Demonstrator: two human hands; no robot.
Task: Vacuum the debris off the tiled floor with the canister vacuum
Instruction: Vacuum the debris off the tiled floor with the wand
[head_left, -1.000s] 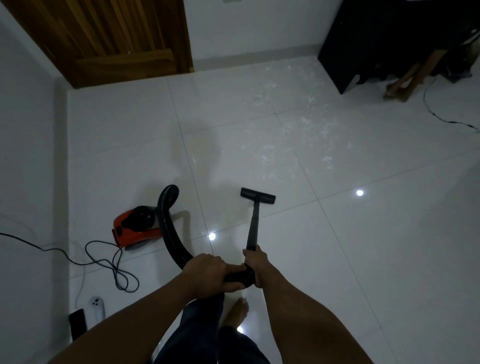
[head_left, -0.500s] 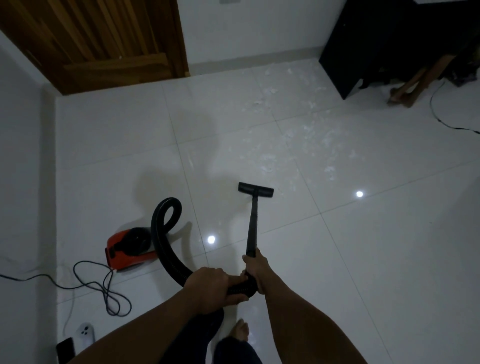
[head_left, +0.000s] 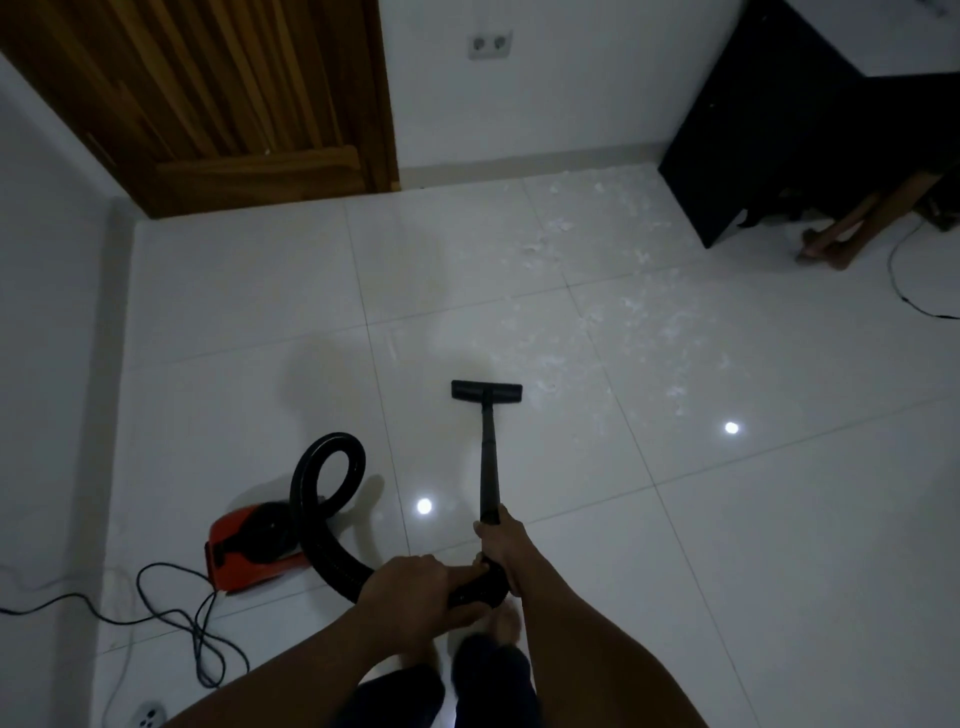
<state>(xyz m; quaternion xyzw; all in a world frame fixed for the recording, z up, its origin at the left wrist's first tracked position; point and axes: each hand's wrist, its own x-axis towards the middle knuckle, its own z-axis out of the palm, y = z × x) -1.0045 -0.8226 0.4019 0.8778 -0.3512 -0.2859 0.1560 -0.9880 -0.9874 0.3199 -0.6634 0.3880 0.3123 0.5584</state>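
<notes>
A red and black canister vacuum (head_left: 249, 551) sits on the white tiled floor (head_left: 753, 519) at the lower left. Its black hose (head_left: 324, 499) loops up and curves to my hands. My left hand (head_left: 415, 582) grips the hose end at the bend. My right hand (head_left: 501, 545) holds the lower end of the black wand (head_left: 488, 462). The floor nozzle (head_left: 486, 391) rests flat on the tiles ahead of me. White debris (head_left: 639, 317) lies scattered beyond and to the right of the nozzle, up to the far wall.
A black power cord (head_left: 171, 613) coils on the floor left of the vacuum, near a power strip (head_left: 148, 716). A wooden door (head_left: 218, 98) stands at the back left. A black cabinet (head_left: 769, 130) and a wooden leg (head_left: 852, 218) with another cable (head_left: 904, 291) are at the back right.
The view has tilted up and shows more of the far wall. The nozzle has been pushed forward to the near edge of the debris. Both hands keep their grip.
</notes>
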